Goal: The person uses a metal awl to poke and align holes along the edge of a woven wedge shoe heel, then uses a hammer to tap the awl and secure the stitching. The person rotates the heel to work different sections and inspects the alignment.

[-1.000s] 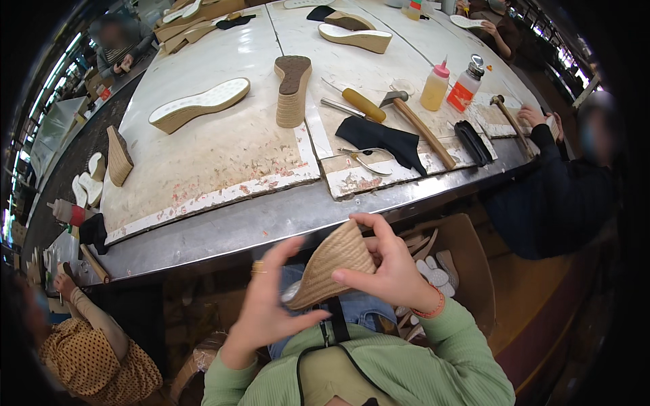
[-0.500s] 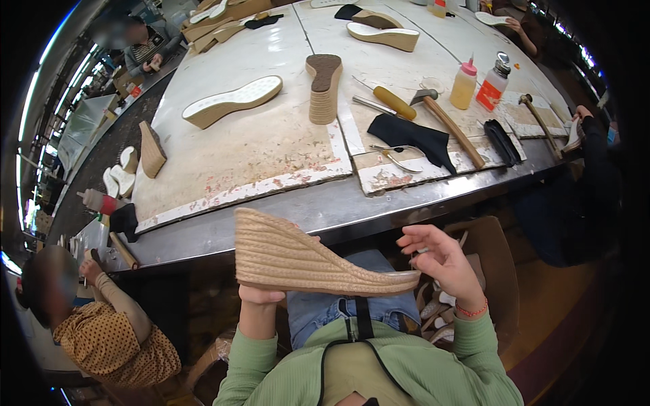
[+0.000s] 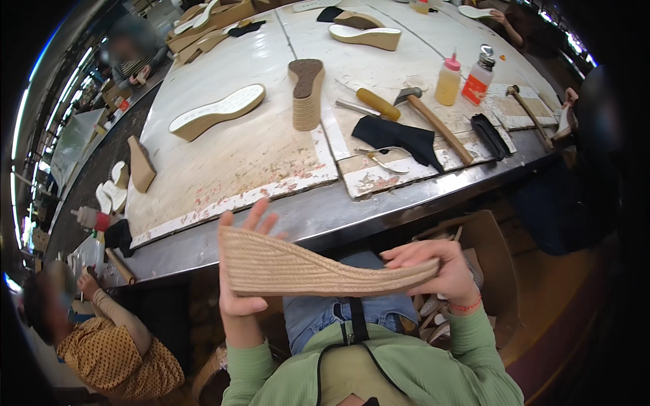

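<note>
A wedge sole [image 3: 305, 267] wrapped in tan braided rope is held sideways in front of me, above my lap, with its thick heel to the left. My right hand [image 3: 452, 274] is closed round the thin toe end, thumb below and fingers above. At the heel, my left hand [image 3: 237, 304] has its fingers spread out behind the sole. Its palm is against the heel end and its thumb lies along the bottom edge. On the table beyond lie a white-topped wedge sole [image 3: 220, 111] and another, brown-bottomed wedge sole [image 3: 307, 95].
Right of centre on the worktable [image 3: 230, 183] are black fabric [image 3: 399, 140], pincers [image 3: 386, 162], a yellow-handled tool [image 3: 377, 103], a hammer [image 3: 440, 126] and a glue bottle [image 3: 447, 82]. A carton [image 3: 500, 257] with shoes stands below. A person [image 3: 122, 345] works at left.
My right hand has moved onto the toe end and closed on it. My left hand's fingers have spread from the heel. The sole has tilted slightly and its toe moved right.
</note>
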Available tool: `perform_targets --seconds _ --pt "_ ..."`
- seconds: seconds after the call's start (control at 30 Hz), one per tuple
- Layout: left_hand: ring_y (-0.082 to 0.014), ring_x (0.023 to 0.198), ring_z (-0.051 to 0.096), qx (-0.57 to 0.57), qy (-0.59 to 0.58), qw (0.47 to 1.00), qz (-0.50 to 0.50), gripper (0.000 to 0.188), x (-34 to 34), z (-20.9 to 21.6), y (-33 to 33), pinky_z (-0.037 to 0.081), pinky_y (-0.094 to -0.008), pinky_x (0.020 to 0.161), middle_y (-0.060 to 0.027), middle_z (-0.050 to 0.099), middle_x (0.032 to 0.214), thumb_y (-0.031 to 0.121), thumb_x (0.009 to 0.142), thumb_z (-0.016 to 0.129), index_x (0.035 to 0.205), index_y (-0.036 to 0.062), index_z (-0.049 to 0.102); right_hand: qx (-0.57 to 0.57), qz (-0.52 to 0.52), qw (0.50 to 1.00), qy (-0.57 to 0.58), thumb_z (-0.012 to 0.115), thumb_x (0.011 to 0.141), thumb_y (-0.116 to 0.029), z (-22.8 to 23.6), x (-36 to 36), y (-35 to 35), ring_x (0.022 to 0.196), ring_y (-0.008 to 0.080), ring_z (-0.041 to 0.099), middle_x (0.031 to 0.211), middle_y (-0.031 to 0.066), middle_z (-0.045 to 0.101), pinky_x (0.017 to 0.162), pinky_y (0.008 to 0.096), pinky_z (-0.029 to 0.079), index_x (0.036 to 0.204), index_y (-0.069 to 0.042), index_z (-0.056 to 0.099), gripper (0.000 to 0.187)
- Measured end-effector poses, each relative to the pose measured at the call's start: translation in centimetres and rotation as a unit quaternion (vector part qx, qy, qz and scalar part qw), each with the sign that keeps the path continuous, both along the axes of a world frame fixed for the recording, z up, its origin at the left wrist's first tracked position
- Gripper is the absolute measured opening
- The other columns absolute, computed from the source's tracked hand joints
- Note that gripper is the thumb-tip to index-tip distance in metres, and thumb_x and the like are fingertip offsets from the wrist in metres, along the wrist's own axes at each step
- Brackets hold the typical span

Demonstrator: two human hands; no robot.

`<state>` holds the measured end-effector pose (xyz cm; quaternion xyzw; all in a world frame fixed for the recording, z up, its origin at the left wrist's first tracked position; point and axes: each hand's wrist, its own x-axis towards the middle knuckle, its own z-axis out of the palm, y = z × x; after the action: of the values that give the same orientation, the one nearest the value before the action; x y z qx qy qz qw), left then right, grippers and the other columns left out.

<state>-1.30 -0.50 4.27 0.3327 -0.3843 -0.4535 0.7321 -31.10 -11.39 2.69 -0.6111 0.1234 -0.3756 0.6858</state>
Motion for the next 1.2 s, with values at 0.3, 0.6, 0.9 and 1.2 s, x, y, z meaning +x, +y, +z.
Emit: perform_targets --seconds 0.3,0.6,0.9,1.2 --pt "-0.0289 0.133 0.043 0.156 -0.149 0.957 0.192 0.078 4.7 -2.5 0.0 0.032 -0.0395 0.11 -0.0182 0.045 0.146 0.013 0.085 0.071 0.151 0.0077 0.028 -0.197 -0.218 0.827 0.479 0.083 0.07 -0.015 6.5 -10.8 -1.9 0.062 0.0228 0.064 0.068 0.0132 0.065 0.06 0.032 0.048 0.087 0.001 0.068 0.028" --pt "-0.0218 0.127 0.049 0.151 -0.268 0.912 0.271 0.051 6.8 -6.9 -0.9 0.039 -0.0344 0.103 -0.0129 0.053 0.136 0.0 0.087 0.065 0.135 0.0011 0.047 -0.069 0.039 0.646 0.759 0.083 0.065 -0.029 -13.6 -21.3 -2.1 0.087 0.0303 0.07 0.099 0.0137 0.074 0.082 0.0374 0.054 0.102 -0.007 0.076 0.044" --pt "-0.0092 0.076 0.05 0.145 -0.306 0.878 0.339 0.019 6.9 -5.3 -2.4 0.042 -0.0237 0.066 -0.0035 0.06 0.092 -0.001 0.082 0.069 0.1 -0.0006 0.066 -0.049 0.032 0.826 0.561 0.08 0.08 -0.02 -4.4 -9.6 -7.1 0.086 0.0221 0.072 0.097 0.0159 0.074 0.078 0.0333 0.056 0.111 0.004 0.067 0.042" --pt "-0.0121 0.063 0.048 0.164 -0.414 0.802 0.397 0.008 4.6 -5.7 -2.8 0.038 -0.0268 0.057 -0.0026 0.061 0.076 0.004 0.078 0.07 0.085 0.0029 0.067 -0.217 0.056 0.901 0.373 0.075 0.087 -0.017 7.2 2.2 -16.0 0.078 0.0086 0.064 0.089 0.0034 0.071 0.07 0.0244 0.052 0.111 0.001 0.067 0.03"
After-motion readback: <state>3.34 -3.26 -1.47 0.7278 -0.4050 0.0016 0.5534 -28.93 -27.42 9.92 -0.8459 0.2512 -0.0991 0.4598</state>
